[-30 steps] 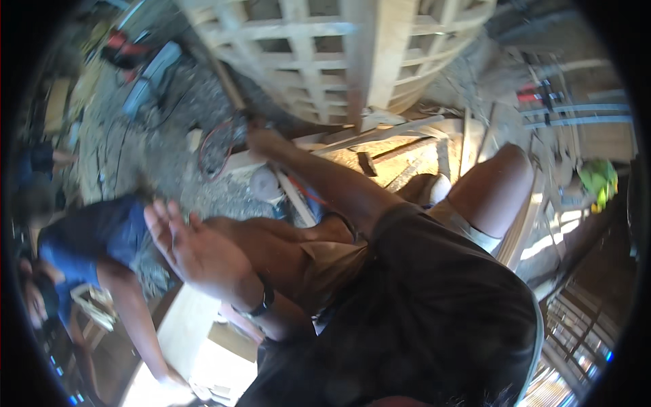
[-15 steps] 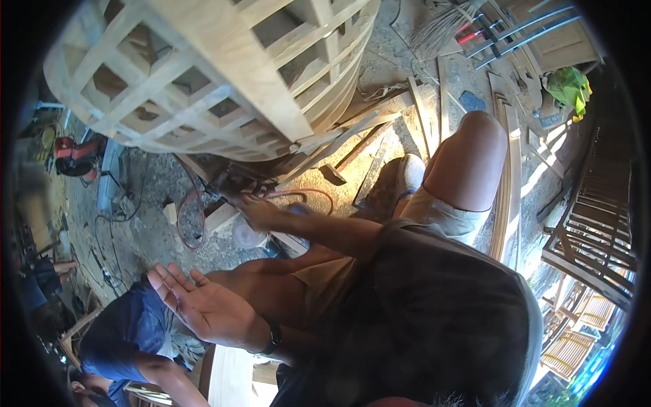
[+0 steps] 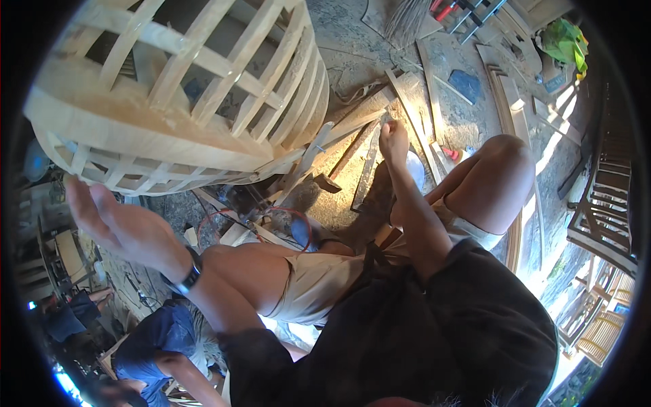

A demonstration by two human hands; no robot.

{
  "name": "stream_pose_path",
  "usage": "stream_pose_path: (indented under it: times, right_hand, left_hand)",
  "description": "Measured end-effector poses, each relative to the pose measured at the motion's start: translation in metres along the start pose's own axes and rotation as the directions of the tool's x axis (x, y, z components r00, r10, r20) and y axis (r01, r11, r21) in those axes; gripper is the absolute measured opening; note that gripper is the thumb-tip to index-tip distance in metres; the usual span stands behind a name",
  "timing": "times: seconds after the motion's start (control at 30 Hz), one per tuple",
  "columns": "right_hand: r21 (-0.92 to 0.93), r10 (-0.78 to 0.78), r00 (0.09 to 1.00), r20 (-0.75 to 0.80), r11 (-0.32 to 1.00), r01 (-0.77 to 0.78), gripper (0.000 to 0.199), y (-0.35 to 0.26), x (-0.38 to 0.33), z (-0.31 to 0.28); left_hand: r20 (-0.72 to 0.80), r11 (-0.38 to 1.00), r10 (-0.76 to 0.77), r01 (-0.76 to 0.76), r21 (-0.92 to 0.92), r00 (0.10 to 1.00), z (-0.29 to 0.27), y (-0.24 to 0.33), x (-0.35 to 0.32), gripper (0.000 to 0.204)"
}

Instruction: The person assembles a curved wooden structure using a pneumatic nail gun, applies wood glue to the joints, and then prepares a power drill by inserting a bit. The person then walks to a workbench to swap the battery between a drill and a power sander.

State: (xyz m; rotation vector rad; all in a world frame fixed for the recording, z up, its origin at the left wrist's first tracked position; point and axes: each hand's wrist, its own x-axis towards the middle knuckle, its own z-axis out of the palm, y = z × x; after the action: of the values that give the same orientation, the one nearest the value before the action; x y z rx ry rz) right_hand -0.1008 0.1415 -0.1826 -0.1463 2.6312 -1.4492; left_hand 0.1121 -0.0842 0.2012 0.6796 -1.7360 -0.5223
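A large curved lattice frame (image 3: 156, 139) of pale wood slats fills the upper left. My left hand (image 3: 129, 227), with a dark band on its wrist, is raised at the frame's lower left edge. Its fingers are stretched out and slightly blurred; whether they touch the wood I cannot tell. Above the floor right of the frame, my right hand (image 3: 395, 141) has its fingers curled closed. What it holds, if anything, is hidden. Below and left of that hand, a hammer (image 3: 328, 182) lies on sawdust.
Wood strips (image 3: 430, 95) and a straw broom (image 3: 407, 24) lie at upper right. A red hose (image 3: 310, 234) loops by my feet. Near my knee is a red-and-yellow item (image 3: 453, 154). Another person (image 3: 159, 346) bends at lower left; slatted wooden furniture (image 3: 603, 203) stands right.
The lattice frame appears tilted differently, higher and further left in view. My left hand has moved up and left toward its edge. My right hand has left the floor clutter and moved right, now closed.
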Motion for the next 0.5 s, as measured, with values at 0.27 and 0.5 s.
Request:
stream_pose_path:
  times: [0.27, 0.5]
  right_hand:
    - [-0.391, -0.119, 0.960, 0.256, 0.895, 0.215, 0.049, 0.070, 0.121, 0.027]
    - [-0.636, 0.043, 0.877, 0.478, 0.706, 0.312, 0.049, 0.019, 0.120, 0.051]
  left_hand:
    - [-0.058, 0.974, 0.224, -0.226, -0.025, 0.973, 0.093, -0.003, 0.015, 0.087]
    - [-0.114, 0.994, 0.110, -0.108, 0.019, 0.987, 0.079, -0.014, 0.016, 0.089]
